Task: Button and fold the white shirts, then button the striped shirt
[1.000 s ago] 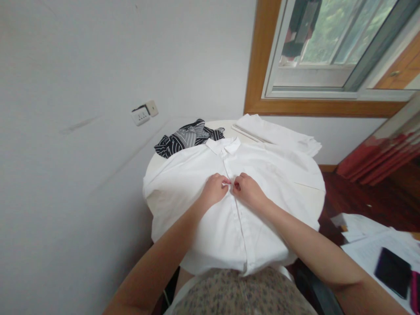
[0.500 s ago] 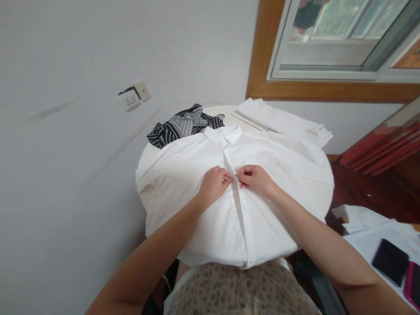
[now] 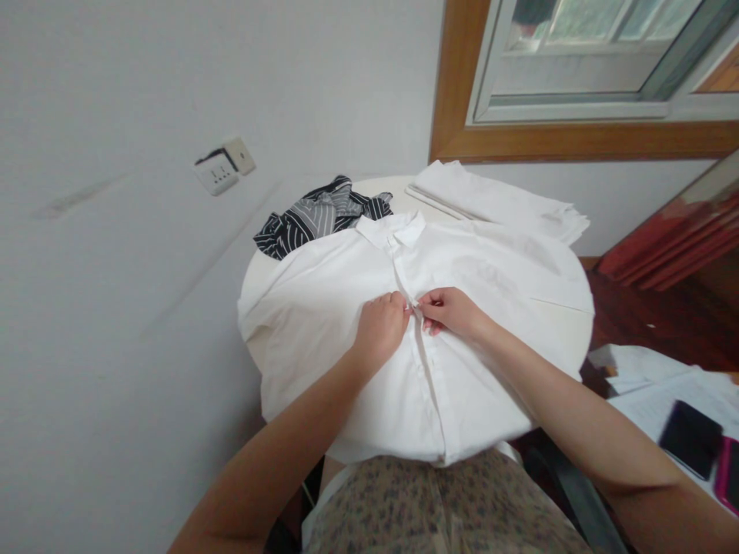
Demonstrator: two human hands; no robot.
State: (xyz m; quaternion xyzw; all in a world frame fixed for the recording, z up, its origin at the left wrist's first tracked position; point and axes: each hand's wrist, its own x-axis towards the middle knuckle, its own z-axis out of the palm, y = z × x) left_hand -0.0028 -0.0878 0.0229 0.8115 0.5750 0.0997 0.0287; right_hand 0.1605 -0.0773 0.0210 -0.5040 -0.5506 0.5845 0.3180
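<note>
A white button-up shirt (image 3: 323,315) lies front-up over a small round white table (image 3: 257,265), collar at the far side. My left hand (image 3: 381,327) and my right hand (image 3: 450,312) meet at the shirt's front placket about a third of the way down from the collar. Each hand pinches one edge of the placket, fingers closed on the cloth. The fingertips almost touch each other. I cannot make out any button between them.
A black-and-white striped garment (image 3: 320,219) lies crumpled at the table's far left. Folded white cloth (image 3: 502,204) lies at the far right. A wall with a socket (image 3: 222,165) is at left, a wood-framed window (image 3: 577,77) behind. Papers and a dark phone (image 3: 690,438) lie at right.
Both hands stay pinched on the placket, shifting slightly. The camera has tilted, so the table sits a little higher in view.
</note>
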